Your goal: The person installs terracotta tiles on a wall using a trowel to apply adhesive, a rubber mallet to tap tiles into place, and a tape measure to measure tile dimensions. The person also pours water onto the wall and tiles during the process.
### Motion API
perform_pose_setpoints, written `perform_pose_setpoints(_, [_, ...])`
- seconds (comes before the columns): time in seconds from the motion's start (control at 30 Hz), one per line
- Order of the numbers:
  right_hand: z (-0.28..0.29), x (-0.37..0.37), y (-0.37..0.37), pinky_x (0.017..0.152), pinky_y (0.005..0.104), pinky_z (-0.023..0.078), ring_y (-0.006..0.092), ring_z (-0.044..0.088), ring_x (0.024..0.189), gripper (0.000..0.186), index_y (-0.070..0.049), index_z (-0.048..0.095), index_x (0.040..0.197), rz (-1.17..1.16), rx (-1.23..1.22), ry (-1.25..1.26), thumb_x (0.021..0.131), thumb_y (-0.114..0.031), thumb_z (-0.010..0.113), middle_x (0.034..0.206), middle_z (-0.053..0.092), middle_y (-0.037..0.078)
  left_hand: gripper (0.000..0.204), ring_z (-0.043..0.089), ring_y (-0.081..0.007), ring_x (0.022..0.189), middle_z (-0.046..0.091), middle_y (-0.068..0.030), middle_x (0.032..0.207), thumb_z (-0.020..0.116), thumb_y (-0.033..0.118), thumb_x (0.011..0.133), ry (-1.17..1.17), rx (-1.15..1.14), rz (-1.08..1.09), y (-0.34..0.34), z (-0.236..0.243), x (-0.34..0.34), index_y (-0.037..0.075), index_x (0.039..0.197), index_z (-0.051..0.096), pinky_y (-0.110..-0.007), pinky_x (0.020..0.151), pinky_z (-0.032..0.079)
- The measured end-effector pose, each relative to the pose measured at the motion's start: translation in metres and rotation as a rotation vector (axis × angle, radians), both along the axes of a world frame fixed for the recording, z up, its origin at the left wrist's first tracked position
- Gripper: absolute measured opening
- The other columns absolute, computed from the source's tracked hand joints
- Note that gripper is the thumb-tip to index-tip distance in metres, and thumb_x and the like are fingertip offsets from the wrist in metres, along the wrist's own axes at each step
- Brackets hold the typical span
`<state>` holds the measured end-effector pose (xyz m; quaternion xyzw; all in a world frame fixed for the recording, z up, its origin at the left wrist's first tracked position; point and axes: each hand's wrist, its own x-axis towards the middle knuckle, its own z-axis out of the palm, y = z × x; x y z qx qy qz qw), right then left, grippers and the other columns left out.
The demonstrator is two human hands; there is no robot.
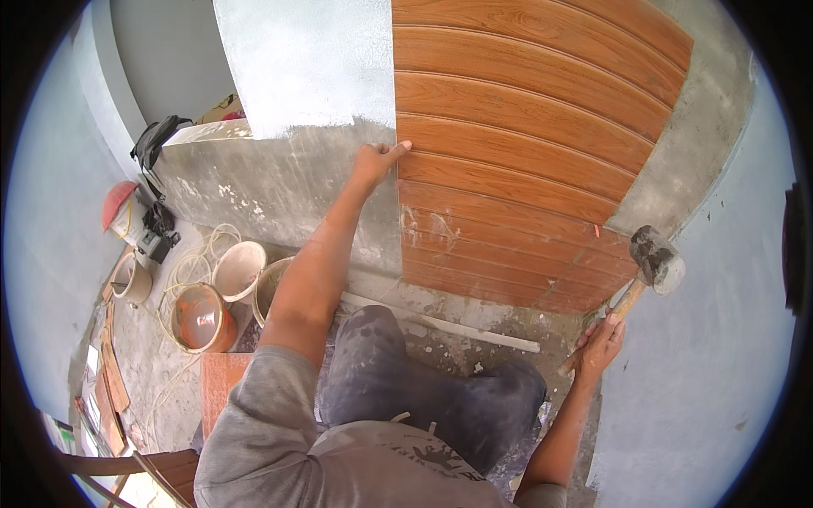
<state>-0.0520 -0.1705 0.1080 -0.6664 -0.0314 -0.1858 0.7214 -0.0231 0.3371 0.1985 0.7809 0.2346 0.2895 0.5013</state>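
Firmly, the right hand was wrapped around the wooden handle of a mallet, whose head stood near the wood-look panelling on the wall. Half open and empty, the left hand had its thumb out at the panelling's left edge.

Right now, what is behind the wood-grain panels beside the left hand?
Grey wall surface shows past the right edge of the wood-grain panels and, near the left hand, past their left edge. What lies directly behind them is covered and cannot be seen.
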Motion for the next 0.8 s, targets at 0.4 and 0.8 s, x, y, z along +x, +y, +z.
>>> perform_pose_setpoints(0.4, [0.108,0.070,0.062,0.038,0.0260,0.036,0.0117,0.043,0.043,0.049,-0.003,0.051,0.105,0.055,0.149,-0.198,0.100,-0.052,0.048,0.064,0.047,0.003,0.054,0.052,-0.0117,0.061,0.059,-0.0065,0.072,0.083,0.045,0.076,-0.212,-0.196,-0.120,-0.007,-0.009,0.000,-0.006,0.089,0.067,-0.029,0.048,0.044])
perform_pose_setpoints(0.8, [0.126,0.128,0.127,0.039,0.0316,0.037,0.0163,0.040,0.041,0.058,-0.002,0.046,0.095,0.095,0.214,-0.046,0.099,-0.059,0.041,0.061,0.043,0.005,0.056,0.061,-0.0175,0.064,0.060,-0.0084,0.072,0.081,0.048,0.076,-0.144,-0.194,-0.071,0.002,-0.006,0.001,-0.005,0.084,0.065,-0.031,0.047,0.052])
